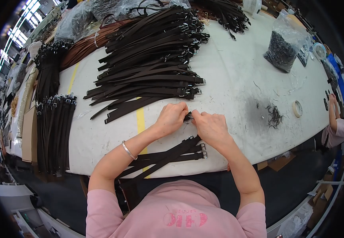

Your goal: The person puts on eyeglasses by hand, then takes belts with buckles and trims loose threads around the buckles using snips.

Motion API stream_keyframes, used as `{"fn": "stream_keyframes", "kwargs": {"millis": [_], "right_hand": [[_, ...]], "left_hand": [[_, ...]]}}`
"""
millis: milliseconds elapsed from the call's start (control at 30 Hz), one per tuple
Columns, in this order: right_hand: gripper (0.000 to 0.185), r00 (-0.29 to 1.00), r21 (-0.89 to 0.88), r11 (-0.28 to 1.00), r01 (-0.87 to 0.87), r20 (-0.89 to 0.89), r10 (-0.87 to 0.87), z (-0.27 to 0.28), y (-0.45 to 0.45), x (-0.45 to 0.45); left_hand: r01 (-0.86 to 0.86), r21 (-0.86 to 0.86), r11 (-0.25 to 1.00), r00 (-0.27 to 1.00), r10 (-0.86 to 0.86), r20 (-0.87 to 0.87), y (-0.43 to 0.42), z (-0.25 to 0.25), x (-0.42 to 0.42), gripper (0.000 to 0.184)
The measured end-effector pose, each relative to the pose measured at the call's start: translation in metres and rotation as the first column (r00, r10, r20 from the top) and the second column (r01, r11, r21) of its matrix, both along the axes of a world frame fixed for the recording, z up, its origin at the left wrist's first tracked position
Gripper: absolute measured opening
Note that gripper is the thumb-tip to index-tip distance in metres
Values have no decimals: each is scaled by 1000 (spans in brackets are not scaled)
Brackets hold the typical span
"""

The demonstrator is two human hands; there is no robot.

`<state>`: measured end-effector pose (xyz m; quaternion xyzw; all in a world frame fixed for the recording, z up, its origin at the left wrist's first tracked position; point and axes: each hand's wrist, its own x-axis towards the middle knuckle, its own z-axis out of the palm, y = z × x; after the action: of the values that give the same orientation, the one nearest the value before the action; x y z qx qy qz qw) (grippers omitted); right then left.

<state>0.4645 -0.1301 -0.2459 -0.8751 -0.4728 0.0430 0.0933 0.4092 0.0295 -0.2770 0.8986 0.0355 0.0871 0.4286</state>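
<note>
My left hand (pixel 173 118) and my right hand (pixel 211 127) meet over the table, their fingers pinched together. Between them shows a small black strap piece (pixel 188 116); most of it is hidden by the fingers, and I cannot tell whether it joins a longer belt. Just below my hands lie several loose black belts (pixel 168 155), crossing each other, with silver buckles at their right ends. Beyond my hands is a large pile of black belts (pixel 148 63), buckles mostly to the right.
Bundled black belts (pixel 55 131) hang over the table's left edge, near brown straps (pixel 84 47). On the right are a plastic bag of dark small parts (pixel 281 49), a tape roll (pixel 297 108) and black thread scraps (pixel 274 117). Another person's arm (pixel 333 113) reaches in at far right.
</note>
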Motion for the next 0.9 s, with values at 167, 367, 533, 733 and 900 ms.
{"fn": "stream_keyframes", "kwargs": {"millis": [167, 367, 533, 733, 900], "right_hand": [[9, 1000, 12, 1000, -23, 11, 22, -2, 1, 6], [12, 998, -7, 998, -66, 25, 66, 0, 1, 12], [14, 997, -19, 999, -51, 65, 52, -3, 3, 10], [17, 998, -39, 997, -60, 13, 60, -2, 4, 15], [12, 998, -24, 999, -45, 53, 46, -5, 5, 14]], "left_hand": [[-26, -31, 999, 999, 25, -21, 0, 1, 1, 9], [-19, -26, 999, 999, 18, -29, -1, -1, 3, 10], [-15, 5, 1000, 999, 15, 30, -1, -3, 4, 10], [4, -2, 1000, 997, -4, 76, 0, -5, 5, 9], [8, -36, 999, 999, -7, 33, 1, -2, 4, 9]]}}
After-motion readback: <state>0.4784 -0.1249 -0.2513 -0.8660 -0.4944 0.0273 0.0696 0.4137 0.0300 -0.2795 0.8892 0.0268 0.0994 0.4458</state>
